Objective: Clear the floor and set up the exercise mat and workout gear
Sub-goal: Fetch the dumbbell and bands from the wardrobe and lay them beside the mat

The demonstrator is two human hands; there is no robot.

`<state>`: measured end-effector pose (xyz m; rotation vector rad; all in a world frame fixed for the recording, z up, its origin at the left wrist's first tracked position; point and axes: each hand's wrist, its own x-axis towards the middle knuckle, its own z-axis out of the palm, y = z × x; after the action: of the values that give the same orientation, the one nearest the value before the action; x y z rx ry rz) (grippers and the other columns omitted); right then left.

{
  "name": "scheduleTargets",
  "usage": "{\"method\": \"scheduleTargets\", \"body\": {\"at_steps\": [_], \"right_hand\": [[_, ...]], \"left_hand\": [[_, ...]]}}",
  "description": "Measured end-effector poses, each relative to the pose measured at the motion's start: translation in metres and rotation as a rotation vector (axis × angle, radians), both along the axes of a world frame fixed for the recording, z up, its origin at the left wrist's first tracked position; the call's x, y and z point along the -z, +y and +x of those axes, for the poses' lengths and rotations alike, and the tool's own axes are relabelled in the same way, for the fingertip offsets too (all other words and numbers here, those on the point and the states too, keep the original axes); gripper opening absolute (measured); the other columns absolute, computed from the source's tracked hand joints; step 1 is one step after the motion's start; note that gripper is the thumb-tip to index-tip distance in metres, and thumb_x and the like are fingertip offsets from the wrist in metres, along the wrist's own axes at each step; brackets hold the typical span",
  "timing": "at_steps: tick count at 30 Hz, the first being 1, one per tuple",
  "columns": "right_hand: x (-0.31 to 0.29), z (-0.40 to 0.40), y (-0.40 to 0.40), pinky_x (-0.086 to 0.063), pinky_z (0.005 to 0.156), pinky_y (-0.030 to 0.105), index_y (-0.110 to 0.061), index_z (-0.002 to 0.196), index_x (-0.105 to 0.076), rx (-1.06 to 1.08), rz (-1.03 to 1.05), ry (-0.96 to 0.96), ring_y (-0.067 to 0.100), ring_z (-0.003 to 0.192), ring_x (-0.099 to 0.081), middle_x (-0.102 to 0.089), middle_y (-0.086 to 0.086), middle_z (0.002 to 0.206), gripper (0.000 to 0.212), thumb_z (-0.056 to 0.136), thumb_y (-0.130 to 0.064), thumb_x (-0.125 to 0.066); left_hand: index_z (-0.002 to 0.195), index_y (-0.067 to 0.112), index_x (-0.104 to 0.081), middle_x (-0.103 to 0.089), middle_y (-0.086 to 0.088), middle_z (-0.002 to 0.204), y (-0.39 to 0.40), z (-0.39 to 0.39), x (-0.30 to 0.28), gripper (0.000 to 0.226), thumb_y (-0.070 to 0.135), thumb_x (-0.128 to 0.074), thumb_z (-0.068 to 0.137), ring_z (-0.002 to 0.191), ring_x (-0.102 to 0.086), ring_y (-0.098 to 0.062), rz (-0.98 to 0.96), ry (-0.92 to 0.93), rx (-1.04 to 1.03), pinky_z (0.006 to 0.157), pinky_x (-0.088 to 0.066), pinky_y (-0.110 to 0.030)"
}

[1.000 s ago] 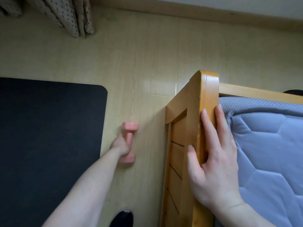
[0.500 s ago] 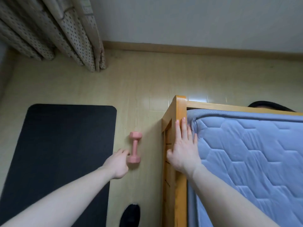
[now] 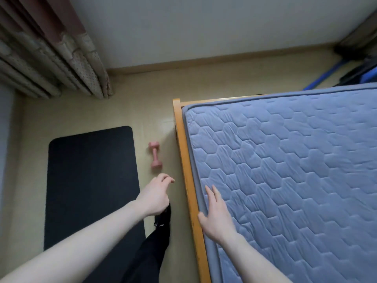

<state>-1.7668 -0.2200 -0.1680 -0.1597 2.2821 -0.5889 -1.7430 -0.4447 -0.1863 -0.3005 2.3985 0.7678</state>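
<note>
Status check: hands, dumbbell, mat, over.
Left hand empty above floor. Right hand flat on mattress edge. Pink dumbbell beside unrolled black mat. No obstruction.

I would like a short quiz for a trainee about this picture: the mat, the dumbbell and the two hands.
1. True or false: the pink dumbbell lies on the black mat.
2. Which hand rests on the mattress? A) left hand B) right hand
3. Fill in: the dumbbell lies between the mat and the wooden bed ____.

Key: 1. False, it lies on the floor beside it. 2. B. 3. frame.
</note>
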Motion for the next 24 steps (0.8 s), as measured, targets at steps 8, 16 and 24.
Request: {"method": "scheduleTargets", "body": {"at_steps": [8, 16, 24], "right_hand": [[-0.153, 0.183, 0.186, -0.020, 0.125, 0.031, -0.033, 0.161, -0.020, 0.308, -0.107, 0.140, 0.009, 0.156, -0.012, -0.011, -0.012, 0.169, 0.079, 0.094, -0.026, -0.060], [-0.234, 0.338, 0.334, -0.020, 0.122, 0.026, -0.030, 0.158, -0.029, 0.713, -0.059, 0.232, 0.013, 0.155, -0.020, -0.016, -0.009, 0.168, 0.074, 0.092, -0.029, -0.063], [-0.279, 0.467, 0.405, -0.011, 0.120, 0.017, -0.026, 0.158, -0.031, 1.084, 0.040, 0.368, 0.012, 0.155, -0.018, -0.018, -0.004, 0.169, 0.073, 0.094, -0.031, -0.065]], "left_hand": [[0.145, 0.022, -0.045, -0.032, 0.002, 0.156, 0.180, 0.128, -0.177, 0.055, 0.012, -0.048, 0.091, 0.140, -0.036, -0.021, -0.014, 0.201, 0.417, 0.116, -0.033, -0.033], [0.146, 0.035, -0.040, -0.027, 0.007, 0.159, 0.338, 0.193, -0.269, 0.049, 0.035, -0.053, 0.099, 0.142, -0.034, -0.020, 0.018, 0.336, 0.784, 0.117, -0.033, -0.038], [0.148, 0.037, -0.037, -0.021, 0.008, 0.163, 0.478, 0.231, -0.313, 0.052, 0.043, -0.054, 0.099, 0.146, -0.030, -0.021, 0.082, 0.446, 1.278, 0.119, -0.032, -0.038]]}}
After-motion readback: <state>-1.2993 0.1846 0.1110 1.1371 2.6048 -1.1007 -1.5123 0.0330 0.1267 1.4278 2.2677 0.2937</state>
